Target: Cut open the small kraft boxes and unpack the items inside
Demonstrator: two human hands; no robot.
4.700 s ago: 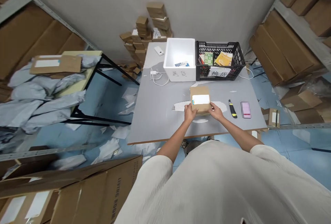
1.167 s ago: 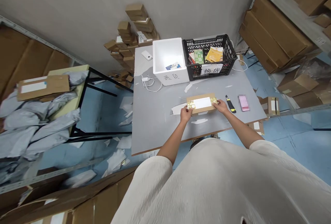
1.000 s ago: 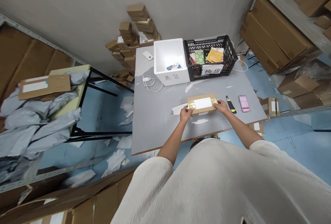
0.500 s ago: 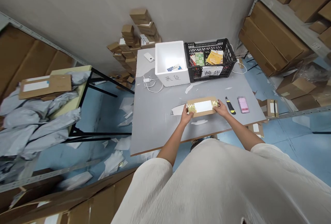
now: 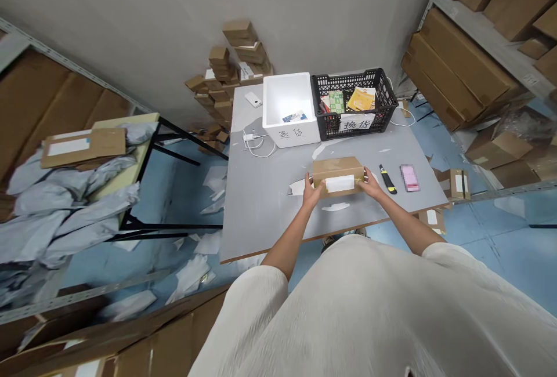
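Observation:
Between my hands is a brown cardboard box [image 5: 338,166], tipped so that its plain side faces up and its white label faces me. My left hand [image 5: 312,192] grips the left end, thumb on the front face. At the right end my right hand [image 5: 370,183] holds it the same way. Just right of that hand lies a black and yellow utility knife [image 5: 387,179]. Further right is a pink, blurred-out flat item [image 5: 409,178]. Torn white paper [image 5: 297,187] sits under or beside the box's left end, and another scrap [image 5: 336,207] lies in front.
At the back of the grey table [image 5: 261,209] stand a white foam bin [image 5: 291,133] and a black plastic crate [image 5: 354,127] holding booklets. A white charger cable [image 5: 261,145] and a white phone-like item [image 5: 253,99] lie left. Wrapped parcels cover a side table [image 5: 150,124]; shelves flank both sides.
The box has been rotated in my hands: its label was facing up and now faces toward me, with a plain brown side on top. Both hands keep hold.

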